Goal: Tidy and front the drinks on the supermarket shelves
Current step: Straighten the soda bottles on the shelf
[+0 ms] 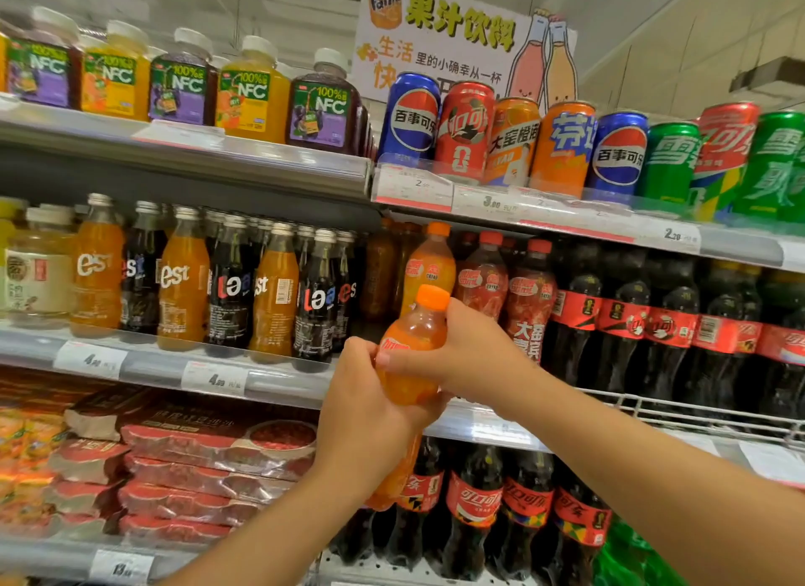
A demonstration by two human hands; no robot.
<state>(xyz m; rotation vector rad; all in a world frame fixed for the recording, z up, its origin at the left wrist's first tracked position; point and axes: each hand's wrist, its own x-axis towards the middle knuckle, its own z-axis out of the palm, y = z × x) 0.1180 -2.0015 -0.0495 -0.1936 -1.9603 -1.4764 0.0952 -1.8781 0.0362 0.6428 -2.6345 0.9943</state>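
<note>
While cola bottles [618, 319] crowd right of it, both the left hand [366, 411] and right hand [461, 350] grasp the orange-capped soda bottle [416, 341].

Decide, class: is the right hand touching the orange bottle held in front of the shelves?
Touching. The head view shows the right hand wrapped round the upper orange bottle, below its cap.

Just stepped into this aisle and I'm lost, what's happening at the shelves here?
A person is holding a small orange-capped plastic bottle of orange soda in front of the middle shelf. The left hand grips its lower body, and the right hand wraps round its upper part just below the cap. A matching orange soda bottle stands on the shelf behind it, beside red-capped bottles. The held bottle is off the shelf, not yet placed.
</note>
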